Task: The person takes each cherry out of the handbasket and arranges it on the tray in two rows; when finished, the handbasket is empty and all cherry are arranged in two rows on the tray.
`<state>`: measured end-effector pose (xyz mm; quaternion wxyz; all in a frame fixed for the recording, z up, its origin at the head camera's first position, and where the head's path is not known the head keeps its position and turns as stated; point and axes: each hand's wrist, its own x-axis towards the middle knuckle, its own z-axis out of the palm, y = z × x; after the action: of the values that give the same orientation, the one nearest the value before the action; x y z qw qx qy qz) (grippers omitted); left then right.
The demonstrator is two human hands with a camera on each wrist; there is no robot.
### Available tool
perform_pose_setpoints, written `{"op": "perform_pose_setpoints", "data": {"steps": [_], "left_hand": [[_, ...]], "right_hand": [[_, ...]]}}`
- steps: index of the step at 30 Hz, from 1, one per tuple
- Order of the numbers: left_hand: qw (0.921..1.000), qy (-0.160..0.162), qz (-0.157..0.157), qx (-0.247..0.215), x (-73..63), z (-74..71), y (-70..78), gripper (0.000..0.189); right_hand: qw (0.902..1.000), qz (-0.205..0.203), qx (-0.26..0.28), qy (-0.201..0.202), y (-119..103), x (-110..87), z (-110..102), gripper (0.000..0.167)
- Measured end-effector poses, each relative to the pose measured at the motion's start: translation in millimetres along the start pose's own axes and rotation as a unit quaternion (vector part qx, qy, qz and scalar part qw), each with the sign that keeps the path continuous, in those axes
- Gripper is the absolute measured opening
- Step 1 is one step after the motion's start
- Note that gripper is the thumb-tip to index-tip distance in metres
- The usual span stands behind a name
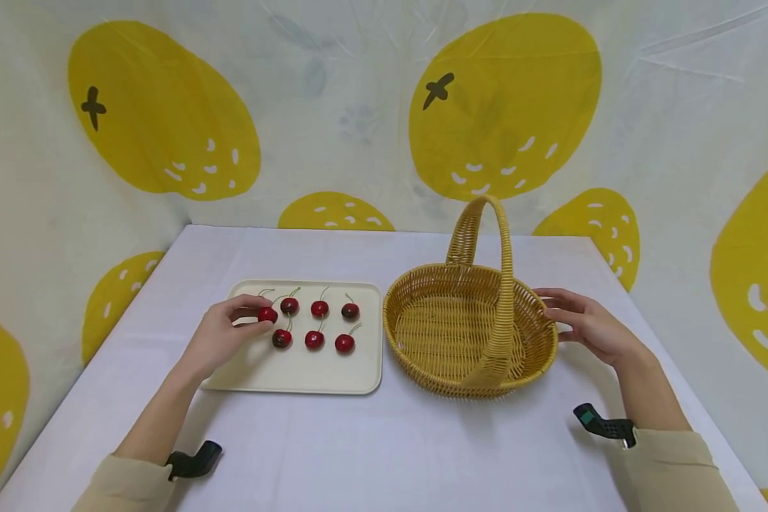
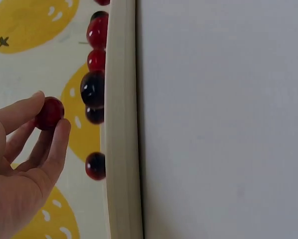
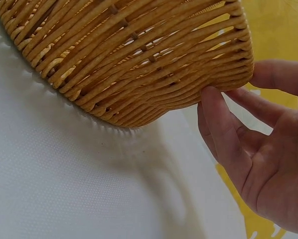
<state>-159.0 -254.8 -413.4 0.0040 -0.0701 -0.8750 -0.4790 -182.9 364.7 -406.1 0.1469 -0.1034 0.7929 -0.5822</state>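
Observation:
In the head view, my left hand (image 1: 220, 328) is over the left part of a cream tray (image 1: 294, 377). Its thumb and fingers pinch a dark red cherry (image 2: 49, 113), which shows above the tray's rim in the left wrist view. Several more cherries (image 1: 319, 308) with thin stems lie on the tray in two rows. To the tray's right stands a wicker basket (image 1: 461, 323) with a tall arched handle (image 1: 502, 306). My right hand (image 1: 598, 327) holds the basket's right rim, fingertips over the edge and thumb against the woven outer side (image 3: 139, 74).
A white cloth (image 1: 397, 448) covers the table. Behind and beside it hangs a pale curtain (image 1: 345, 107) printed with big yellow fruit. The basket's left side stands close to the tray's right edge. Each wrist wears a black device (image 1: 195, 459).

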Motion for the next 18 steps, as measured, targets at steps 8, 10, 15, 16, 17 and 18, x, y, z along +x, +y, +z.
{"op": "perform_pose_setpoints", "data": {"steps": [8,10,15,16,17,18], "left_hand": [[0.9981,-0.013,-0.039,0.045,-7.4,-16.5,-8.4,0.039],[0.9966,-0.021,-0.053,0.059,-8.1,-18.7,-9.4,0.038],[0.9922,-0.041,-0.086,0.08,-8.2,-21.3,-11.9,0.039],[0.9917,-0.043,-0.089,0.083,-7.9,-21.7,-12.2,0.039],[0.9911,-0.045,-0.091,0.086,-7.6,-22.2,-12.5,0.039],[0.9906,-0.047,-0.093,0.089,-7.0,-22.8,-13.0,0.039]], "right_hand": [[1.0,-0.003,-0.003,0.0,0,0.7,-1,0.044],[1.0,-0.003,-0.002,0.001,0,0.5,0,0.044],[1.0,-0.001,-0.001,0.0,0,-0.2,-1,0.043],[1.0,-0.001,-0.001,0.0,-1,-0.3,-1,0.043],[1.0,-0.001,-0.001,-0.001,-1,-0.5,-1,0.043],[1.0,-0.003,-0.002,-0.002,-1,-0.7,-1,0.043]]}}
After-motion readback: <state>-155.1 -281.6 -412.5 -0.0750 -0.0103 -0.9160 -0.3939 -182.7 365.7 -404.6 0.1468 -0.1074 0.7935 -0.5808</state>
